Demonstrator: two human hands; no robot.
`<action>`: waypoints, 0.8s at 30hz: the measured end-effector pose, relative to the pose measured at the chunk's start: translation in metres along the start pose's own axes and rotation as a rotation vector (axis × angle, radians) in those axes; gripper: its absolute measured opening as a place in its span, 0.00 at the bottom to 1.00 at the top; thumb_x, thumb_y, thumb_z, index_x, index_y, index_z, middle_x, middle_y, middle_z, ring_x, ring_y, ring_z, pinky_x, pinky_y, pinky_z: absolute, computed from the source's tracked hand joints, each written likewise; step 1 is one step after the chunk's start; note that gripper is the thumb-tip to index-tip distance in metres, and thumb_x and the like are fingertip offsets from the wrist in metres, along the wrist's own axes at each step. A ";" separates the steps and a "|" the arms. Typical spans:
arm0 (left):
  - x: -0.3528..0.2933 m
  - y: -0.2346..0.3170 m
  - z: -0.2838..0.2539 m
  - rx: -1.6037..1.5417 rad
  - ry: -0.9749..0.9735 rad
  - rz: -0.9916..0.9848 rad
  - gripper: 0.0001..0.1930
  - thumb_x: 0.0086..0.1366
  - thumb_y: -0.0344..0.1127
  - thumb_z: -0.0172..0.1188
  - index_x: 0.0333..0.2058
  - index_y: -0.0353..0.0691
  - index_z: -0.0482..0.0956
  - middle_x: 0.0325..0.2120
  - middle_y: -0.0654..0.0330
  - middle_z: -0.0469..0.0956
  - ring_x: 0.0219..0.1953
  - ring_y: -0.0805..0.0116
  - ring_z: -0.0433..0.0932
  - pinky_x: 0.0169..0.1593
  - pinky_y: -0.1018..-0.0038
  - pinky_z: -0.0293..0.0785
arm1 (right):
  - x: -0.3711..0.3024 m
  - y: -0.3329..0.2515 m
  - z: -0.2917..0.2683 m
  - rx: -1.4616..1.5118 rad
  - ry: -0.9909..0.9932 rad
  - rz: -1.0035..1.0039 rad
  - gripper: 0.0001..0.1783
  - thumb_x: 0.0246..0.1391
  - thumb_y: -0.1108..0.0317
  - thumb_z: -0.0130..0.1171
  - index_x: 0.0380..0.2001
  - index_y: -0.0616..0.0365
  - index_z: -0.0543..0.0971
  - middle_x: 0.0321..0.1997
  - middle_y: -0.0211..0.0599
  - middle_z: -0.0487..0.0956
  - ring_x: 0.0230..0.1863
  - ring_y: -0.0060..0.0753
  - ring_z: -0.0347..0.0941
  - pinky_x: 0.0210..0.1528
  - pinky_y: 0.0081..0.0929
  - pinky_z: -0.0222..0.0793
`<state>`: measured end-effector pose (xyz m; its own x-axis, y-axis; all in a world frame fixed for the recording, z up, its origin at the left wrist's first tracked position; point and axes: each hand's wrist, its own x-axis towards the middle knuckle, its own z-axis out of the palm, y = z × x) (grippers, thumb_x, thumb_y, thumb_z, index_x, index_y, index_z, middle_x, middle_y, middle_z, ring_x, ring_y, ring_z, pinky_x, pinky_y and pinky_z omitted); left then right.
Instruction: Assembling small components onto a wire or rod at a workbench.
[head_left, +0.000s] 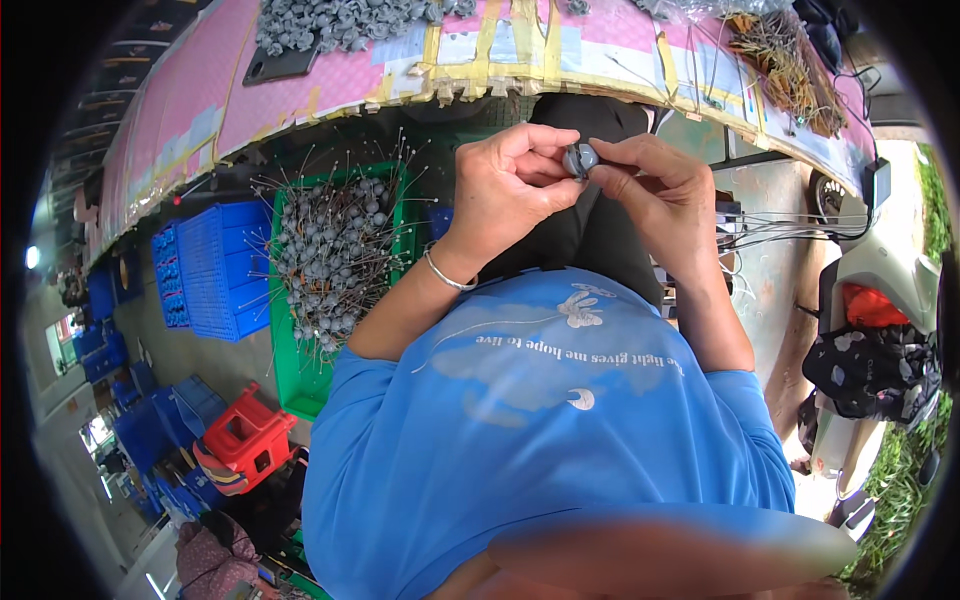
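Observation:
Above my lap, both hands meet at a small grey rounded part (pixel 577 160) with a dark slot or gap in its face. The fingertips of my left hand (pixel 505 185) pinch it from the left. My right hand (pixel 660 190) grips it from the other side with thumb and forefinger. Something dark and thin shows between the right fingers, but its kind is hidden. To the left of my left forearm, a green crate (pixel 290 385) holds a heap of grey ball-shaped parts (pixel 340 260) with thin wires sticking out.
Ahead is a pink, taped tabletop (pixel 320 105) with a pile of grey pieces (pixel 345 22), a dark flat device (pixel 282 66) and a wire bundle (pixel 790 70). Blue crates (pixel 225 270) and a red plastic stool (pixel 245 440) stand left. Thin cables (pixel 790 228) hang right, near a scooter (pixel 880 255).

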<state>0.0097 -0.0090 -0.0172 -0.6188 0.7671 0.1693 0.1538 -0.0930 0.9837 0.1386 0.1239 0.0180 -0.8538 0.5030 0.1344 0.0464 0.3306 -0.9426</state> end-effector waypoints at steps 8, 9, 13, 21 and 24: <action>-0.001 0.005 0.012 -0.011 -0.036 0.014 0.21 0.50 0.14 0.67 0.46 0.29 0.78 0.36 0.55 0.82 0.37 0.71 0.83 0.42 0.78 0.81 | -0.010 0.004 -0.006 -0.008 0.117 -0.075 0.11 0.52 0.80 0.64 0.41 0.63 0.83 0.34 0.36 0.82 0.34 0.23 0.80 0.36 0.19 0.76; 0.000 0.005 0.015 -0.054 -0.017 0.011 0.20 0.49 0.17 0.69 0.44 0.31 0.79 0.33 0.57 0.84 0.35 0.73 0.84 0.40 0.78 0.81 | -0.010 0.005 -0.008 -0.005 0.120 -0.073 0.11 0.52 0.80 0.64 0.41 0.63 0.83 0.34 0.36 0.82 0.34 0.23 0.80 0.36 0.19 0.76; -0.004 0.000 0.017 -0.051 -0.016 -0.015 0.19 0.48 0.20 0.71 0.42 0.33 0.80 0.30 0.58 0.85 0.32 0.76 0.84 0.37 0.79 0.81 | -0.011 0.008 -0.018 0.222 -0.005 0.133 0.13 0.53 0.80 0.64 0.42 0.62 0.83 0.35 0.30 0.81 0.34 0.16 0.76 0.35 0.15 0.74; -0.005 0.011 0.021 0.423 0.084 0.377 0.19 0.45 0.18 0.70 0.39 0.33 0.79 0.29 0.59 0.83 0.29 0.71 0.85 0.32 0.78 0.82 | -0.010 0.013 -0.002 0.304 -0.007 0.257 0.12 0.53 0.80 0.63 0.42 0.64 0.83 0.32 0.32 0.82 0.30 0.17 0.76 0.33 0.16 0.75; -0.001 0.011 0.015 0.552 0.072 0.430 0.21 0.46 0.17 0.69 0.42 0.34 0.80 0.29 0.60 0.84 0.29 0.73 0.85 0.32 0.79 0.81 | -0.006 0.018 -0.001 0.236 -0.002 0.201 0.11 0.54 0.79 0.63 0.42 0.64 0.83 0.34 0.32 0.83 0.34 0.18 0.77 0.38 0.17 0.75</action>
<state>0.0231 -0.0012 -0.0072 -0.4617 0.6887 0.5591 0.7532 -0.0286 0.6572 0.1449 0.1283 0.0004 -0.8406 0.5380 -0.0627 0.0930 0.0294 -0.9952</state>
